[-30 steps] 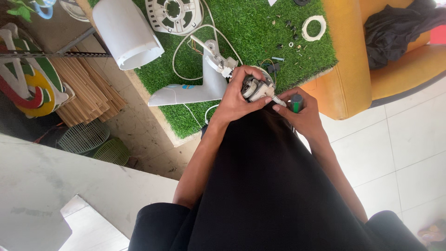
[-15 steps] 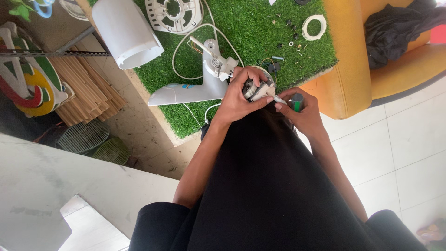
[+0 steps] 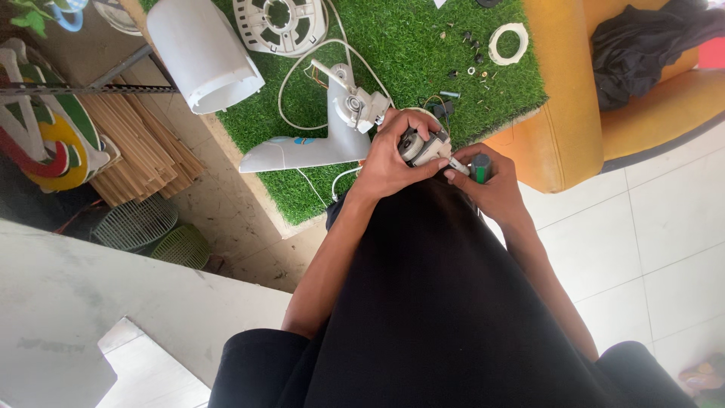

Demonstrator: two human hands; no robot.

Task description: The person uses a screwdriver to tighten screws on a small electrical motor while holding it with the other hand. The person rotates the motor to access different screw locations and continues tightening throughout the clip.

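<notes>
**Both hands closed on a small motor at the turf's near edge**

The left hand (image 3: pixel 389 162) wraps tightly round a small motor (image 3: pixel 423 146), fingers curled over its top and thumb side. The right hand (image 3: pixel 491 189) is clenched on a screwdriver (image 3: pixel 472 166) with a dark green handle, its short metal shaft meeting the motor's right side.

The motor is a round grey-and-silver part, mostly hidden by the fingers, with thin wires running off toward a white fan neck (image 3: pixel 332 132) lying just beside it on the turf (image 3: pixel 408 45).

The motor is held just over the turf's near edge, above the person's black-clad lap. To the right, an orange seat (image 3: pixel 559 113) stands close by the right hand. Ahead, small screws (image 3: pixel 468 57) and a white ring (image 3: pixel 507 43) lie scattered on the turf, well apart from the hands. A white cylinder (image 3: pixel 204 53) and a round grille part (image 3: pixel 279 23) lie farther left; bare turf remains between them and the fan neck.

Compared with half a second ago, the hands, motor and screwdriver have barely shifted; both grips are unchanged.
</notes>
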